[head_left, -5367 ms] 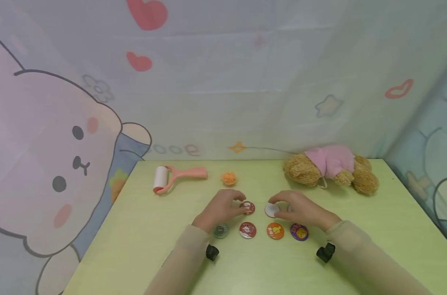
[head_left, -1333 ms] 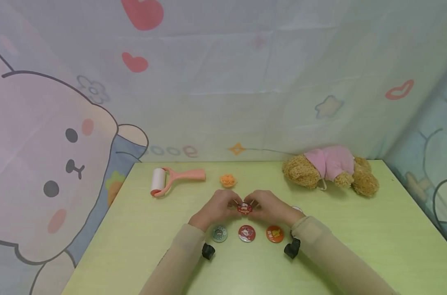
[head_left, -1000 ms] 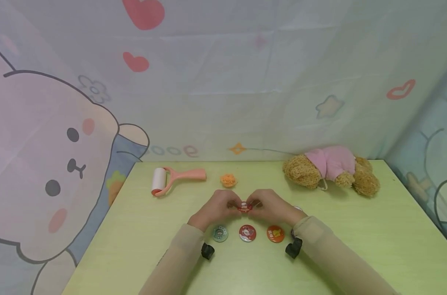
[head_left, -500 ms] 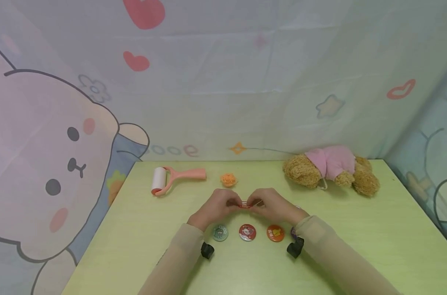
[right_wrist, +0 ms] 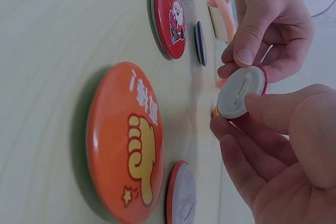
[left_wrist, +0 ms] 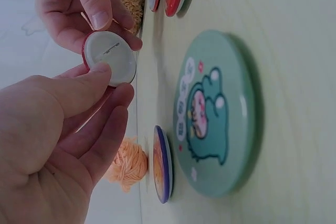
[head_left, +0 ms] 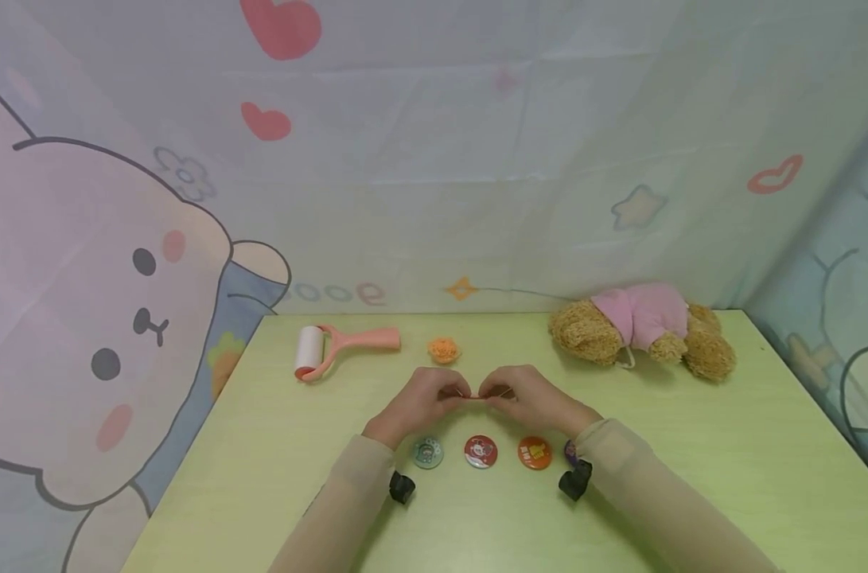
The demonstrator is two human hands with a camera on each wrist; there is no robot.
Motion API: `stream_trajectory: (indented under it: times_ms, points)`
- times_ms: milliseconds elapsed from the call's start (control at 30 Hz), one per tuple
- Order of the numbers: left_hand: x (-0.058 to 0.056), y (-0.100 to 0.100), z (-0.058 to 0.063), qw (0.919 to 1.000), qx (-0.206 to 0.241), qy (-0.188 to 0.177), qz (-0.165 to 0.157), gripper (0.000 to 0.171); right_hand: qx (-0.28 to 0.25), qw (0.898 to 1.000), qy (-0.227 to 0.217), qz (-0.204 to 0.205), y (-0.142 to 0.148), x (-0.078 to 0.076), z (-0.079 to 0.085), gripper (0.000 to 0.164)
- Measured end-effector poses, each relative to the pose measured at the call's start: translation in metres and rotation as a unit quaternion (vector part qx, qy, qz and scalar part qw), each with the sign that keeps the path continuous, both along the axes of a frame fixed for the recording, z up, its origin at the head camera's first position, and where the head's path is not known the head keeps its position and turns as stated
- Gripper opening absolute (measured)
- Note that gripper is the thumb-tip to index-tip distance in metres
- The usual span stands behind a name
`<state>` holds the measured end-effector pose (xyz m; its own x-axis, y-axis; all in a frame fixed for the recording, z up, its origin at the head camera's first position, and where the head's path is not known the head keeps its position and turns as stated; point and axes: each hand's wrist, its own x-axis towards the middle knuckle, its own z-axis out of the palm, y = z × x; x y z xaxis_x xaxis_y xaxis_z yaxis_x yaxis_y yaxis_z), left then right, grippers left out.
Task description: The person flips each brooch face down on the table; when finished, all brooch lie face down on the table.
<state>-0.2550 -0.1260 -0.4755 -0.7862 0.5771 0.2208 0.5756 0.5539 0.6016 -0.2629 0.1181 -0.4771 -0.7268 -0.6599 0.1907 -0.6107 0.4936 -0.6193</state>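
Both hands meet above the table around one red-rimmed pin badge [head_left: 475, 397], edge-on in the head view. The wrist views show its white back [left_wrist: 116, 56] with a metal pin [right_wrist: 242, 91]. My left hand [head_left: 422, 399] pinches one side, thumb on the back; my right hand [head_left: 530, 398] pinches the other. In front lie a green badge [head_left: 428, 452], a red badge [head_left: 480, 451], an orange badge [head_left: 535, 453] and a purple badge [head_left: 571, 453] partly behind the right wrist. A blue-rimmed badge [left_wrist: 162, 164] and a face-down badge [right_wrist: 181, 195] show in the wrist views.
A pink-handled lint roller [head_left: 348, 341] lies at the back left of the table [head_left: 476, 525]. An orange yarn ball [head_left: 444, 350] sits behind the hands. At the back right a teddy bear in pink [head_left: 641, 322] lies against the printed backdrop [head_left: 434, 199].
Earlier the hands were apart over separate badges; they then came together on one. Over the last second that badge has tilted from showing its red face to edge-on in the head view.
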Motion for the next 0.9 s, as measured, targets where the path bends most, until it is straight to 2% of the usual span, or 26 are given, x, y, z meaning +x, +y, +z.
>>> stream_trajectory:
  times_ms: [600, 900]
  points:
    - [0.0005, -0.0014, 0.0015, 0.9994, 0.02, -0.02, 0.02, 0.008, -0.022, 1.0, -0.008, -0.002, -0.002, -0.0006, 0.002, 0.012]
    - [0.0, -0.0013, 0.0022, 0.9993, 0.024, -0.013, 0.027, 0.015, -0.04, 0.999, -0.001, 0.003, -0.0031, -0.0026, -0.0011, 0.031]
